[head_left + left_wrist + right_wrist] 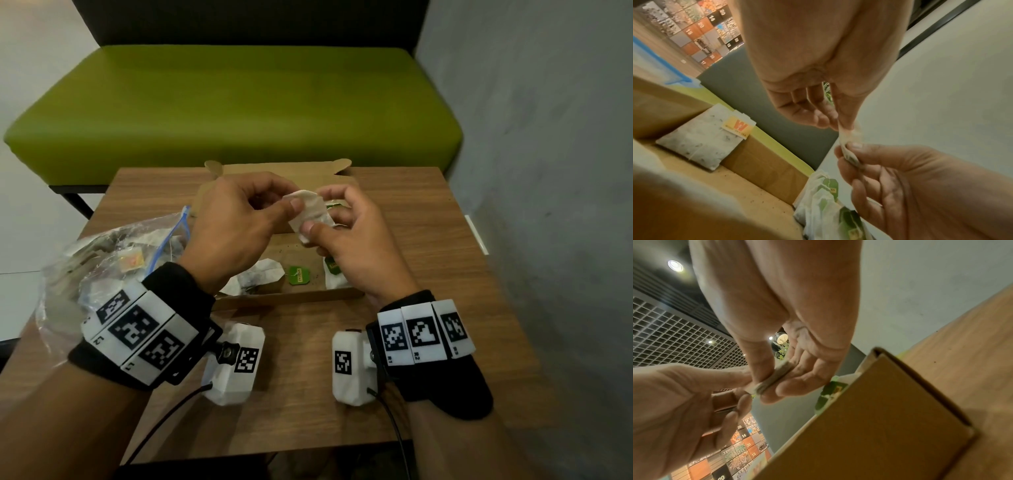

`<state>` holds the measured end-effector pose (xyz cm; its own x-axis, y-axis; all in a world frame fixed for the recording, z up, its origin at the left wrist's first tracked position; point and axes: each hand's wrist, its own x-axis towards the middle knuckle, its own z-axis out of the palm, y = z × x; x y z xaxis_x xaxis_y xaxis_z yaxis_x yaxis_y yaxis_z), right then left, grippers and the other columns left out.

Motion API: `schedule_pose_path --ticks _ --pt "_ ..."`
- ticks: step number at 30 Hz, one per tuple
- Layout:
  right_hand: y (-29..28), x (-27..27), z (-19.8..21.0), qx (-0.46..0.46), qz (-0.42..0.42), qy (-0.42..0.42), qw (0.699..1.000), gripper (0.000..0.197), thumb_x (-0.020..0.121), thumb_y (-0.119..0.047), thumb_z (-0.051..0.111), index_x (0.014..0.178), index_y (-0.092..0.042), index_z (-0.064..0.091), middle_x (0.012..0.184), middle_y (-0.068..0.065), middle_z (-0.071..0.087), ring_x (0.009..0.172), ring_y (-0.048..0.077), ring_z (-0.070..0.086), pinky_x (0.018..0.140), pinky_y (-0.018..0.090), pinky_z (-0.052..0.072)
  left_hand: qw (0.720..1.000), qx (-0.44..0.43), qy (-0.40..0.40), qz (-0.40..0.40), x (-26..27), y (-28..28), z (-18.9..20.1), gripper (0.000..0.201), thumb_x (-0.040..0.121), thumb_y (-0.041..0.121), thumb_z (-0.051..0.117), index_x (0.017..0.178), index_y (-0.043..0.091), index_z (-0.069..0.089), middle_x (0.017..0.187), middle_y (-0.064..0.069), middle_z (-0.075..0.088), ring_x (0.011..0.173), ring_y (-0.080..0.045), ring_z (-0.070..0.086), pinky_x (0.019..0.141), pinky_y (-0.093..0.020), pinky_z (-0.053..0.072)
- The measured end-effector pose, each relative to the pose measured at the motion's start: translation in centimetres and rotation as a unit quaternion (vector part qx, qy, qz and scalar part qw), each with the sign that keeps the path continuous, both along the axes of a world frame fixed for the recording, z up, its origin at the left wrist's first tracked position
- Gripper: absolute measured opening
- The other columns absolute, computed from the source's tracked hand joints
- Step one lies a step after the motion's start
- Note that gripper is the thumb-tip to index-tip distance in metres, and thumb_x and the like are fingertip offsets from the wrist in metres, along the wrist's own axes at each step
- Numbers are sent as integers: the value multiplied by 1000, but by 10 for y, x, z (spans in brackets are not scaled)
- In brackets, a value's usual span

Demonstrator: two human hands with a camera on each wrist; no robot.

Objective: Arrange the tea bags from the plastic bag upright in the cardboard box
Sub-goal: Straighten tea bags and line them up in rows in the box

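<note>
Both hands hold one white tea bag (315, 209) in the air over the open cardboard box (291, 296). My left hand (293, 204) pinches its upper edge between thumb and finger. Its lower end is pinched by my right hand (313, 230). The left wrist view shows the tea bag (846, 138) stretched edge-on between the two pinches. Inside the box, a tea bag with an orange tag (701, 138) leans against the far wall, and green-tagged tea bags (824, 194) stand at the right end. The clear plastic bag (113, 260) with more tea bags lies left of the box.
The box sits on a small wooden table (428, 240). A loose tea bag (263, 274) and a green tag (299, 275) lie on the box floor. A green bench (239, 102) stands behind the table and a grey wall (548, 171) runs along the right.
</note>
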<state>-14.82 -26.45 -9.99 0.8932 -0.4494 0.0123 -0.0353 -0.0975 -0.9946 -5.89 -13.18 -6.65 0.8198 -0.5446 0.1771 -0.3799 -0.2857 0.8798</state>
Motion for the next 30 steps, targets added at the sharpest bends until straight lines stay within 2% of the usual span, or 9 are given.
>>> schedule_pose_path --ticks 3,9,13,15,17,19,24,27,30 --pt "-2 -1 -1 -45 1 -10 999 13 90 -17 73 103 -19 69 96 1 76 92 19 73 85 51 59 997 42 -60 6 2 -1 4 9 90 30 70 92 24 76 81 8 71 67 -6 62 54 -20 47" --pt "-4 0 -1 -98 -7 -27 995 9 94 -26 68 100 -20 71 94 -1 72 88 16 65 78 45 57 987 115 -107 -36 9 -4 16 12 91 34 67 92 26 75 79 10 71 68 -11 63 65 -36 53" --pt "-4 -2 2 -102 0 -18 995 8 91 -24 71 98 -19 71 93 -2 72 84 17 66 78 46 57 986 113 -115 -41 9 -7 24 10 90 30 69 91 23 76 75 11 70 69 -9 65 62 -32 52" --pt "-4 -3 3 -104 0 -20 994 8 91 -22 71 98 -18 71 90 0 71 79 16 64 74 45 56 982 128 -128 -61 9 -7 28 6 89 31 70 90 27 75 74 14 69 64 0 61 58 -21 46" --pt "-3 -5 4 -100 -1 -21 995 8 92 -22 71 99 -18 70 88 -2 69 70 8 57 68 39 52 977 144 -146 -66 10 -7 33 4 89 32 70 89 32 74 74 20 66 64 6 59 56 -12 39" --pt "-3 -5 6 -95 -3 -19 995 12 91 -25 72 103 -22 69 92 -9 68 66 1 52 65 32 50 976 148 -150 -63 11 -6 37 6 90 32 68 92 32 74 77 22 65 67 6 59 56 -12 39" --pt "-14 -8 4 -86 -108 15 990 17 95 -26 67 112 -26 65 109 -14 65 96 -2 59 78 18 48 954 257 -111 -106 18 -15 39 10 93 33 64 96 30 73 77 15 66 70 0 60 57 -19 42" --pt "-25 -13 1 -53 -171 44 983 7 97 -25 63 103 -24 67 101 -13 65 94 -1 59 80 21 50 918 367 -36 -142 29 -25 25 11 94 33 62 93 26 71 73 10 69 62 -1 61 53 -15 44" --pt "-27 -15 -3 -54 -144 94 984 6 97 -26 62 98 -26 68 96 -13 66 89 0 60 75 21 51 899 412 -48 -137 36 -36 8 10 92 28 67 91 21 73 65 7 69 46 5 58 42 -7 38"
